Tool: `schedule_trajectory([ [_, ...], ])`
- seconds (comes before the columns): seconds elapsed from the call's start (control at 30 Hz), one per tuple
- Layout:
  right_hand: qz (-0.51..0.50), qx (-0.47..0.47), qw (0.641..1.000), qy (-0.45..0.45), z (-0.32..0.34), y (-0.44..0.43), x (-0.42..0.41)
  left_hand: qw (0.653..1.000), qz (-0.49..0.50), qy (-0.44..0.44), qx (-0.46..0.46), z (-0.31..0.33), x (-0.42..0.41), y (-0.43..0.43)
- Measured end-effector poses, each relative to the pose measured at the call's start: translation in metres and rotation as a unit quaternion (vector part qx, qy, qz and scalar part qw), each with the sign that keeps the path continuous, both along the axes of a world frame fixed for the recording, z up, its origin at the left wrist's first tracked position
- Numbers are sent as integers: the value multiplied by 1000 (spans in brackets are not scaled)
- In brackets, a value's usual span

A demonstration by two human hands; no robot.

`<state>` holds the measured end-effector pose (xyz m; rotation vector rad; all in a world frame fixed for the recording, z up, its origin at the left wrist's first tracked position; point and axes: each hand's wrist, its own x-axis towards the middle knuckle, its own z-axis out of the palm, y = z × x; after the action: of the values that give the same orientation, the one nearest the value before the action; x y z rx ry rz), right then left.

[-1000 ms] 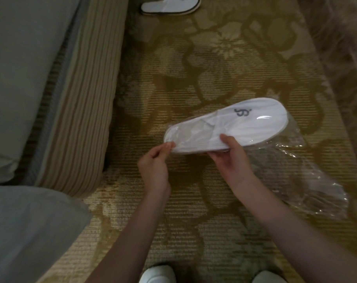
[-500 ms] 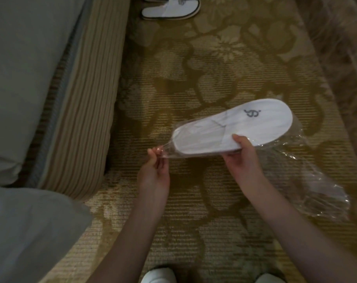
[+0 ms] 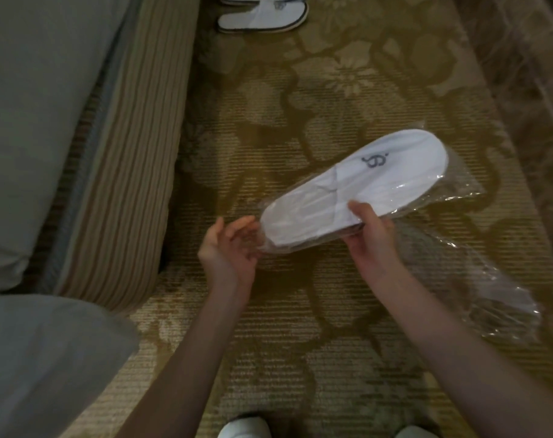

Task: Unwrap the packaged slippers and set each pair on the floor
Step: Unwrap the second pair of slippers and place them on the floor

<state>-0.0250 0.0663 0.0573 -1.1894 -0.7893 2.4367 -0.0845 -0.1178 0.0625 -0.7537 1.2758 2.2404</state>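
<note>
A pair of white slippers with a grey logo is stacked inside a clear plastic wrap and held tilted above the carpet. My right hand grips the package at its middle from below, thumb on top. My left hand is at the package's near left end, with thumb and curled fingers loosely around the end of the wrap. Another white pair of slippers with dark soles stands unwrapped on the carpet at the top edge.
An empty clear wrapper lies on the patterned carpet to the right. A bed with a striped base runs along the left. A marble strip borders the right. White slipper toes show at the bottom edge.
The package has tilted, its far end rising to the right. My left hand has shifted from pinching the wrap's tip to a looser hold around its end.
</note>
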Motion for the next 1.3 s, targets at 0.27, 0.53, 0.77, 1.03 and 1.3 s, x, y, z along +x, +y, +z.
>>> schedule_trajectory([
  [0.27,2,20,1000,-1,-3,4,-1,795,-302,266,-453,-19,-1,6],
  [0.53,-28,1,999,-36,-11,25,9,750,-243,335,-516,-29,-11,-14],
  [0.77,8,17,999,-39,-17,19,11,748,-382,284,-463,-25,-5,-5],
  [1.03,20,7,999,-45,-20,14,9,733,-388,343,-441,-25,-1,1],
  [1.3,20,-18,998,-53,-20,20,7,834,-242,267,-418,-31,7,-5],
])
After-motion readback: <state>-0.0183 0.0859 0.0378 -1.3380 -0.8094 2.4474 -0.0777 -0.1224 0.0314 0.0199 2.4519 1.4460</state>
